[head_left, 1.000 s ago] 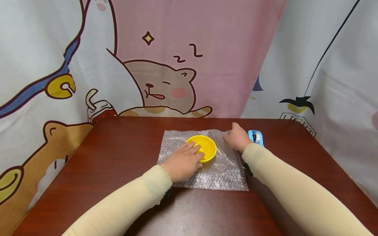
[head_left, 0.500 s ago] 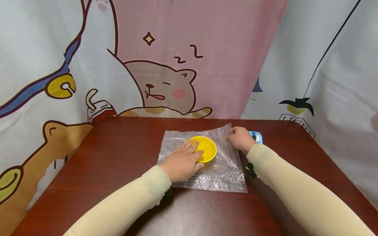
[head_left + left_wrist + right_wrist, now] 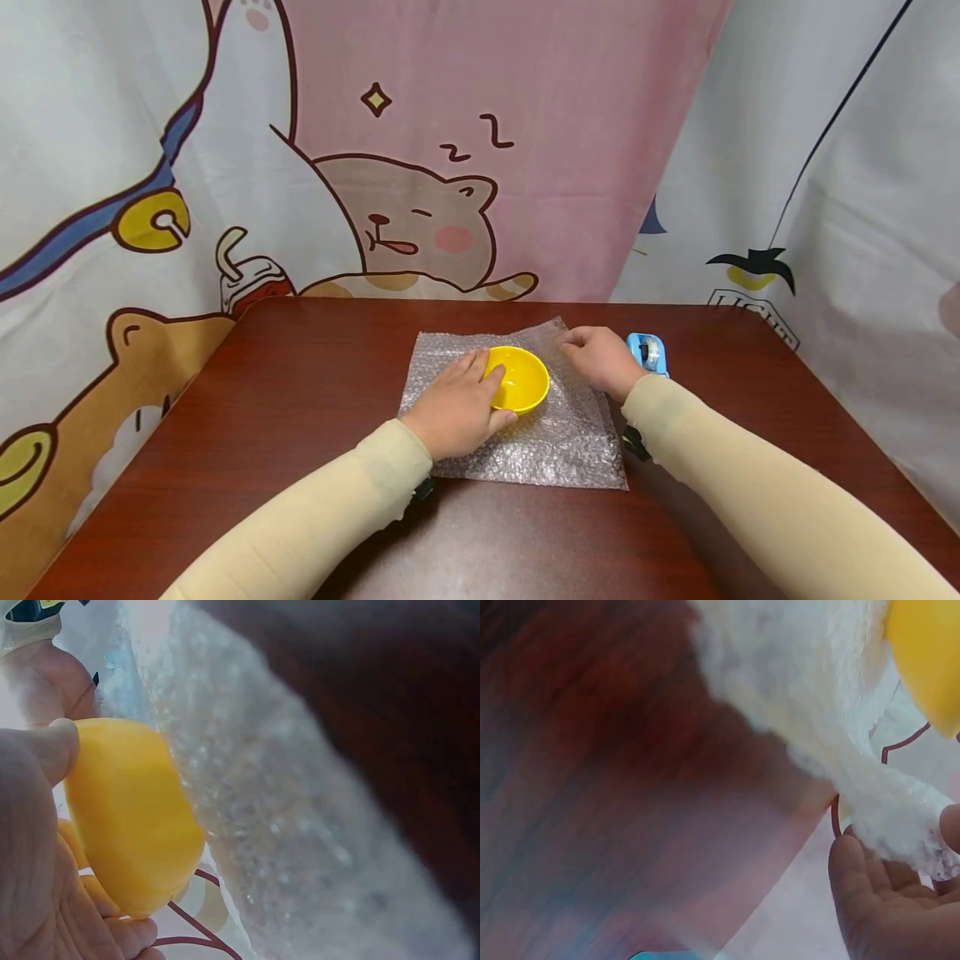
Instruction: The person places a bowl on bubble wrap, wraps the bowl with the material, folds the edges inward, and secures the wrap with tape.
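A yellow bowl (image 3: 527, 382) stands upright near the middle of a sheet of bubble wrap (image 3: 555, 454) on the table. My left hand (image 3: 456, 410) holds the bowl at its left side. In the left wrist view the thumb (image 3: 60, 746) lies against the bowl's wall (image 3: 131, 810), with the other fingers around its opposite side. At the sheet's far right corner my right hand (image 3: 602, 360) pinches the bubble wrap, and that corner is lifted off the table. The right wrist view shows the raised strip of wrap (image 3: 900, 814) running into the thumb and fingers (image 3: 851, 877).
A light blue tape dispenser (image 3: 648, 353) stands just right of my right hand, partly behind the wrist. The brown wooden table (image 3: 315, 392) ends at a cartoon-print curtain (image 3: 570, 167) at the back and sides.
My right hand has taken hold of the bubble wrap's far right corner, raised it and drawn it left toward the bowl. The left hand's fingers have shifted from inside the bowl to its left rim.
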### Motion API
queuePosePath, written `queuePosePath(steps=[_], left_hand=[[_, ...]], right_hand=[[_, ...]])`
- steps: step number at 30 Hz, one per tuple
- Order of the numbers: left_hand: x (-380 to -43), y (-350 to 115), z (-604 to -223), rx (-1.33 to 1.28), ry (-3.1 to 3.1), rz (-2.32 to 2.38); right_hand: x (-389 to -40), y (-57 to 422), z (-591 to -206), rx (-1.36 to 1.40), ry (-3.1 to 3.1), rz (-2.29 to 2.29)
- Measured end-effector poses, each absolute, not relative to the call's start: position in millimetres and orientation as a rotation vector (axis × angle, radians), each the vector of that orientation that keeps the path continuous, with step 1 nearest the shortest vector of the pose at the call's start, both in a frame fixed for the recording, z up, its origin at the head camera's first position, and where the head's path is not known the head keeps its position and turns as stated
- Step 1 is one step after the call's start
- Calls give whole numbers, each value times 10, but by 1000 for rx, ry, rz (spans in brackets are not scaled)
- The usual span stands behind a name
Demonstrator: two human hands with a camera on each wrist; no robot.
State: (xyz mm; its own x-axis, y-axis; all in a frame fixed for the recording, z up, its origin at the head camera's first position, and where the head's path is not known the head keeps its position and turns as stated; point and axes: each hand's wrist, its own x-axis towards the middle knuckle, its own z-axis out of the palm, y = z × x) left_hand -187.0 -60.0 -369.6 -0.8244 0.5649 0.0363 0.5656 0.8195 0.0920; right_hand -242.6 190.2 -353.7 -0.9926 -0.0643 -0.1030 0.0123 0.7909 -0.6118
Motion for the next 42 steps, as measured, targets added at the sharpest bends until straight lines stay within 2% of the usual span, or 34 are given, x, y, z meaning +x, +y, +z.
queuePosePath(steps=[29, 42], left_hand=[[-1873, -620, -3697, -888, -3028, -198], [-1897, -609, -3700, -858, -3020, -198]], right_hand=[[-2143, 1600, -3655, -716, 2921, -722], [-2047, 1576, -3686, -916, 2905, -645]])
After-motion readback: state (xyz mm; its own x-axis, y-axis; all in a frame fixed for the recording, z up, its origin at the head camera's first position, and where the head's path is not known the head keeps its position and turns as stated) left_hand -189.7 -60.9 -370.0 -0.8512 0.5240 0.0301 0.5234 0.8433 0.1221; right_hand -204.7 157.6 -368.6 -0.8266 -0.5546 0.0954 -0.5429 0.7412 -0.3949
